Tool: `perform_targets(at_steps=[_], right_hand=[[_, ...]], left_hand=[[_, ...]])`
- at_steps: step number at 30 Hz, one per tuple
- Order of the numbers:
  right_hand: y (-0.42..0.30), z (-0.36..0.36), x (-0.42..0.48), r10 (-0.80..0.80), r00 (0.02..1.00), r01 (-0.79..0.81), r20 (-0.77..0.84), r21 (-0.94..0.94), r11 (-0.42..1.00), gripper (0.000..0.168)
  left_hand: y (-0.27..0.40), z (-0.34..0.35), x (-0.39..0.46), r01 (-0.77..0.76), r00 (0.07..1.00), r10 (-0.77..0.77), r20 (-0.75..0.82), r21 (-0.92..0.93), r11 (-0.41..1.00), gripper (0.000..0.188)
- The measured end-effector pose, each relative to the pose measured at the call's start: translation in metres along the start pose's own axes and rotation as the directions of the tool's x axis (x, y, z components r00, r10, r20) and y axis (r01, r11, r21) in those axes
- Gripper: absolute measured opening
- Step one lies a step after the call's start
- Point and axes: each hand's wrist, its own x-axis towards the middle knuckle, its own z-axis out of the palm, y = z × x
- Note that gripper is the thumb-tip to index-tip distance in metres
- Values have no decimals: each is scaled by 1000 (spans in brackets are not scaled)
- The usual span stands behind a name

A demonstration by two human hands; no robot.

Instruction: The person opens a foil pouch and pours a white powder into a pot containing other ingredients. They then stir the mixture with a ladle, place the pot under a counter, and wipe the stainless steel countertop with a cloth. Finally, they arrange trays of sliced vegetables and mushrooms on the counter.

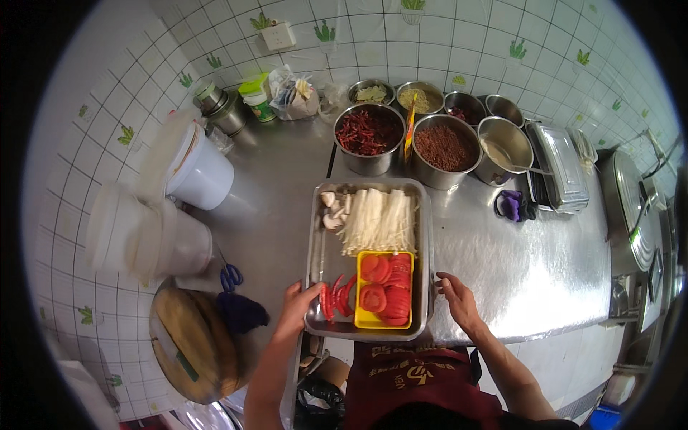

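Note:
A rectangular stainless steel tray [333, 252] lies before me at the front of the steel table. My left hand [295, 309] grips its left rim near the front corner, thumb over the edge. Close beside the right rim is my right hand [458, 302], fingers apart and holding nothing; whether a fingertip touches the rim I cannot tell. Enoki mushrooms [380, 220] fill the tray's back part, with cut mushroom pieces [333, 210] at the back left corner. A yellow plastic container [365, 320] in the front right holds sliced tomatoes [396, 295]. Red strips [337, 296] lie left of it.
Behind the tray stand steel pots of dried chilies [370, 131] and reddish peppercorn-like spice [445, 148]. White buckets [207, 174] line the left wall. Blue-handled scissors [231, 277], a dark cloth [242, 313] and round wooden chopping boards [188, 344] are at left. Lidded trays [559, 166] sit back right.

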Motion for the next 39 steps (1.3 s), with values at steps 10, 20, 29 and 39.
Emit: perform_targets(at_steps=[10,20,29,39], right_hand=[[11,13,-9,71,996,-78,53,141,987,50],[-6,14,5,-72,994,88,85,-207,974,40],[13,-10,0,44,988,-45,147,4,999,45],[3,-19,-30,155,980,-169,122,107,980,61]], left_hand=[[-18,24,16,-195,961,275,-30,633,749,36],[-28,33,16,-265,913,406,-32,709,653,58],[-21,50,-1,-245,949,315,19,671,700,56],[7,-141,56,151,695,681,-231,973,175,61]])
